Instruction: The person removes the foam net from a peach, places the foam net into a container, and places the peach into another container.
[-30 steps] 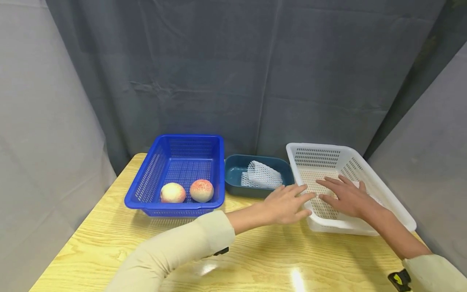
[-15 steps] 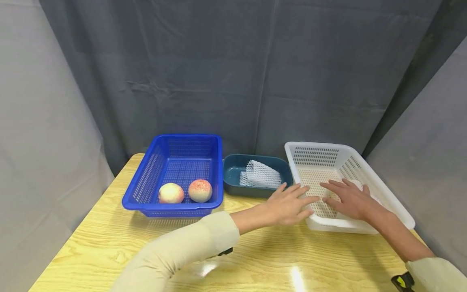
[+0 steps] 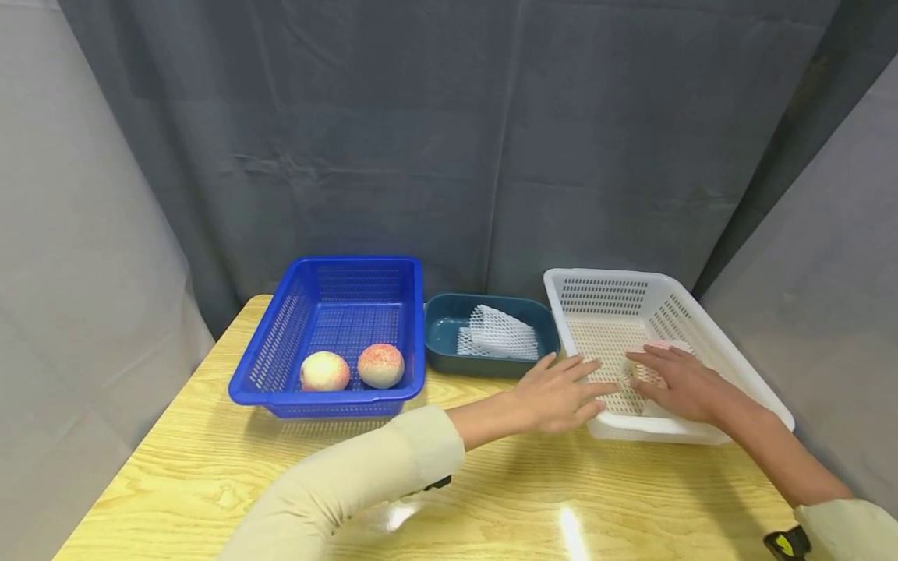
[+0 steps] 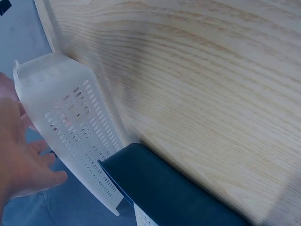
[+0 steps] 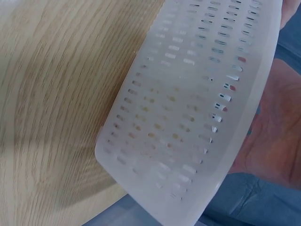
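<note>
My left hand hovers at the left rim of the white basket, fingers spread and holding nothing. The left wrist view has that left hand beside the basket wall. Inside the basket, my right hand lies over a foam-netted, pinkish round thing, probably a peach, partly hidden by the fingers. The right fingers look extended; whether they touch the net is unclear. In the right wrist view the right hand is partly behind the basket wall, through whose holes reddish and yellowish patches show.
On the left stands a blue basket with two peaches near its front wall. Between the baskets, a dark green tray holds white foam nets. The wooden table reaches a dark curtain behind.
My right hand has moved slightly to the right inside the white basket, uncovering more of the pinkish netted thing. The left hand has barely moved. The view has shifted a little.
</note>
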`<state>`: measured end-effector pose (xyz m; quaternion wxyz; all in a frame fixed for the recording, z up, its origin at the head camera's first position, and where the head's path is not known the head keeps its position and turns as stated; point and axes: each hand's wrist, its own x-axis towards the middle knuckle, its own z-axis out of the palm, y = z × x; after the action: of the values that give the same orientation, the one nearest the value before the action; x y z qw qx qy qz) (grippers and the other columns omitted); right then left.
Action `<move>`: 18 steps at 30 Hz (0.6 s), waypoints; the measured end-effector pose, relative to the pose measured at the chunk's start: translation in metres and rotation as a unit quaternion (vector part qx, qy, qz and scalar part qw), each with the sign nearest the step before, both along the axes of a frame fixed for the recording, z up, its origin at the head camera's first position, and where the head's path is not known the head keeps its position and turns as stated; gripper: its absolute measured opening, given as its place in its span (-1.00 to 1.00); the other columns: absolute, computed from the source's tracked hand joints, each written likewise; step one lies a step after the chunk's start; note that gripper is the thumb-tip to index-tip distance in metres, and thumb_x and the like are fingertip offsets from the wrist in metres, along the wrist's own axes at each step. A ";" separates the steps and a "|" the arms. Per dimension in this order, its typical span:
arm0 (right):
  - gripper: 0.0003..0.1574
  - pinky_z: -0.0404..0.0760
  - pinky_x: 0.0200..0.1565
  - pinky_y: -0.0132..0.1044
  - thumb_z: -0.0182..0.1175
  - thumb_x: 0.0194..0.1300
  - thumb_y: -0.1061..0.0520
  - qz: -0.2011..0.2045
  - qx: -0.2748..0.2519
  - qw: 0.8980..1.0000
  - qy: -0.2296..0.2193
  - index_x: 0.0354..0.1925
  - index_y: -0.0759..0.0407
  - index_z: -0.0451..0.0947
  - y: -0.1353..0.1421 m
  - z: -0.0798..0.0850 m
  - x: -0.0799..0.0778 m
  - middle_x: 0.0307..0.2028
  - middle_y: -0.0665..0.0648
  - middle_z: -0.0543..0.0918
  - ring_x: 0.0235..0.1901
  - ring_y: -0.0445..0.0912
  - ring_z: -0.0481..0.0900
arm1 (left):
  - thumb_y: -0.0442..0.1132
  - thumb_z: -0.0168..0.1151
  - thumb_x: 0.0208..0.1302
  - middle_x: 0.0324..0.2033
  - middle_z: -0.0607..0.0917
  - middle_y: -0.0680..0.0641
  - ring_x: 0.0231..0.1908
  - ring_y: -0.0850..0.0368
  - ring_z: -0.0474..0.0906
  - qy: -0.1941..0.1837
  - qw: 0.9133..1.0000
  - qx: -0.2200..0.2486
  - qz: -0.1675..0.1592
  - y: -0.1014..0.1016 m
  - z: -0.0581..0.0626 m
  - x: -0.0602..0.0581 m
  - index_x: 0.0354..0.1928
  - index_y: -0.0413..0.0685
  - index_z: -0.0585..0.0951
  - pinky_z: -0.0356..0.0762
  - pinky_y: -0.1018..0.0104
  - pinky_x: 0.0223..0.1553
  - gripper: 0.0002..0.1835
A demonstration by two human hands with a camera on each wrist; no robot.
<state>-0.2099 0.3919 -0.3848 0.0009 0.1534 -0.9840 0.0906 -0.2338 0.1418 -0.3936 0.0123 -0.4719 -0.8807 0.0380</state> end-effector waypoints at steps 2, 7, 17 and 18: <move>-0.36 0.16 0.17 0.49 0.19 0.43 -0.04 0.013 -0.004 1.000 0.010 0.29 0.32 0.44 0.003 -0.001 0.000 0.28 0.57 0.35 0.27 0.52 0.22 | 0.19 -0.46 0.60 0.54 0.04 0.20 0.50 0.20 -0.10 -0.003 1.000 -0.006 -0.007 0.001 0.000 0.000 0.52 0.66 0.08 -0.12 0.08 0.46 -0.49; -0.47 0.32 0.14 0.37 0.29 0.35 0.06 0.050 -0.004 0.998 0.048 0.17 0.33 0.54 0.008 -0.001 0.002 0.16 0.51 0.50 0.18 0.44 0.39 | 0.15 -0.46 0.62 0.54 0.05 0.21 0.51 0.22 -0.14 -0.013 1.000 -0.014 -0.021 0.002 0.000 0.000 0.52 0.65 0.10 -0.13 0.10 0.46 -0.50; -0.36 0.46 0.01 0.33 0.45 0.14 0.09 0.043 0.012 0.999 0.008 0.10 0.39 0.54 0.023 0.006 0.006 0.05 0.51 0.54 0.05 0.46 0.47 | 0.10 -0.39 0.63 0.51 0.15 0.11 0.50 0.15 -0.04 0.007 0.999 -0.005 -0.050 0.004 -0.001 -0.001 0.51 0.52 0.22 -0.03 0.24 0.44 -0.50; -0.35 0.46 0.01 0.33 0.47 0.10 0.11 0.045 0.011 0.999 0.003 0.09 0.40 0.55 0.025 0.007 0.006 0.04 0.51 0.55 0.05 0.46 0.47 | 0.09 -0.39 0.63 0.51 0.16 0.10 0.50 0.15 -0.04 0.006 0.999 -0.004 -0.052 0.004 -0.001 -0.001 0.51 0.52 0.22 -0.03 0.26 0.44 -0.50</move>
<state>-0.2034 0.4168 -0.3781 -0.0019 0.1982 -0.9770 0.0788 -0.2353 0.1455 -0.3944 0.0177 -0.5170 -0.8547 0.0441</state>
